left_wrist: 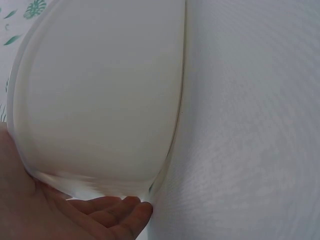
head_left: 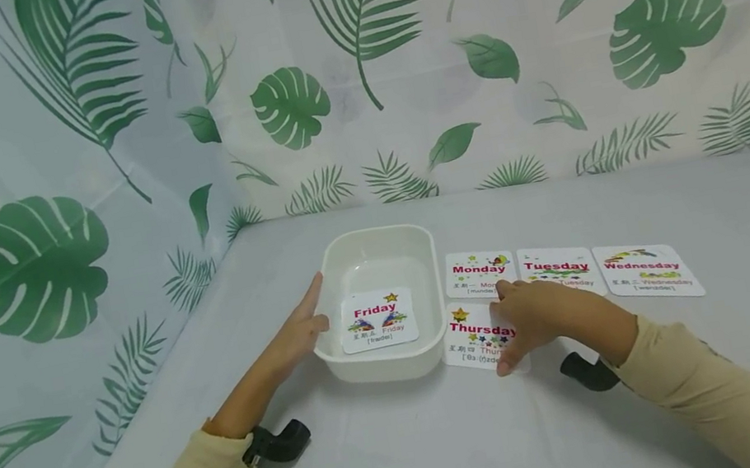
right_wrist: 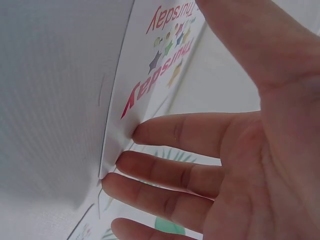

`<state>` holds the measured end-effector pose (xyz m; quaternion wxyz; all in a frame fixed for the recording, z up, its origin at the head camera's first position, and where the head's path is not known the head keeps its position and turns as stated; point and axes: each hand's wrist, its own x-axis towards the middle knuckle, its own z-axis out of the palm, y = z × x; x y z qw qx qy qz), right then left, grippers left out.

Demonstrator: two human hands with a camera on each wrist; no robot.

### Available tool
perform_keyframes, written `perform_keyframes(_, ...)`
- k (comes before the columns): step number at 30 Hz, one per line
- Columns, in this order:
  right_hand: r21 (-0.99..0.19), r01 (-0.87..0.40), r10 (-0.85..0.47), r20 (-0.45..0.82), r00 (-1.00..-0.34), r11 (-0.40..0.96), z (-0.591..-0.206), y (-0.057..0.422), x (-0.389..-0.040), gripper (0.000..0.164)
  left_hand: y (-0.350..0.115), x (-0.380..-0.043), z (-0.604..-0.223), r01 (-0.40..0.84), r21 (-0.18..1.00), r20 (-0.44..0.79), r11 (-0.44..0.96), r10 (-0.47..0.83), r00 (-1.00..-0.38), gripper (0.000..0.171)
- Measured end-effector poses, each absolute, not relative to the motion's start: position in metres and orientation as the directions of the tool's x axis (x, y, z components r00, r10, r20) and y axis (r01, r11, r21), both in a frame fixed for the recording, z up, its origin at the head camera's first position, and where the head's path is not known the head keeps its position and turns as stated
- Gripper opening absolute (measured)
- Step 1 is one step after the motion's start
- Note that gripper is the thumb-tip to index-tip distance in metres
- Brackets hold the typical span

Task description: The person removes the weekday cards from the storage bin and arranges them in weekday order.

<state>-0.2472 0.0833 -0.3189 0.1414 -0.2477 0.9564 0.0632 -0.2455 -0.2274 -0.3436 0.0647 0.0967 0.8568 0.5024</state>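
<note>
My left hand (head_left: 293,336) holds the left side of a white plastic basin (head_left: 376,240), its thumb at the rim and its fingers along the outer wall (left_wrist: 100,100). Inside the basin lies a card (head_left: 377,321) printed "Friday". Just right of the basin is the "Thursday" card (head_left: 471,334), with gold and coloured stars. My right hand (head_left: 536,314) spans that card, thumb at the near edge and fingertips (right_wrist: 145,131) at the far edge. It partly covers the print. The "Monday" card (head_left: 475,271) sits directly behind, close to those fingers.
Right of "Monday" lie the "Tuesday" card (head_left: 557,265), partly behind my right hand, and the "Wednesday" card (head_left: 648,269). A pale cloth covers the table (head_left: 399,455). Leaf-patterned curtains (head_left: 400,121) close off the back and left. Black wrist mounts (head_left: 284,442) stick out from both sleeves.
</note>
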Motion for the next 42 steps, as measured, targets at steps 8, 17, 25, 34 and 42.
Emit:
perform_keyframes(8,0.032,-0.474,-0.443,-0.306,-0.843,0.880,-0.317,0.083,-0.246,0.082,-0.228,-0.246,-0.344,0.102,0.880,-0.010,0.465,0.231,-0.973,0.081)
perform_keyframes(17,0.009,-0.498,-0.496,-0.073,-0.865,0.867,-0.299,0.092,-0.255,0.080,-0.225,-0.248,-0.340,0.077,0.877,-0.038,0.474,0.229,-0.973,0.082)
perform_keyframes(25,-0.038,-0.568,-0.566,0.045,-0.823,0.822,-0.271,0.048,-0.280,0.077,-0.226,-0.248,-0.343,0.058,0.877,-0.042,0.476,0.198,-0.979,0.082)
perform_keyframes(34,-0.045,-0.599,-0.591,-0.242,-0.770,0.799,-0.287,-0.022,-0.299,0.100,-0.226,-0.248,-0.346,0.054,0.880,-0.030,0.471,0.169,-0.985,0.082)
perform_keyframes(42,-0.064,-0.590,-0.563,-0.395,-0.726,0.805,-0.307,-0.042,-0.298,0.110,-0.227,-0.249,-0.346,0.076,0.878,-0.010,0.473,0.177,-0.984,0.082)
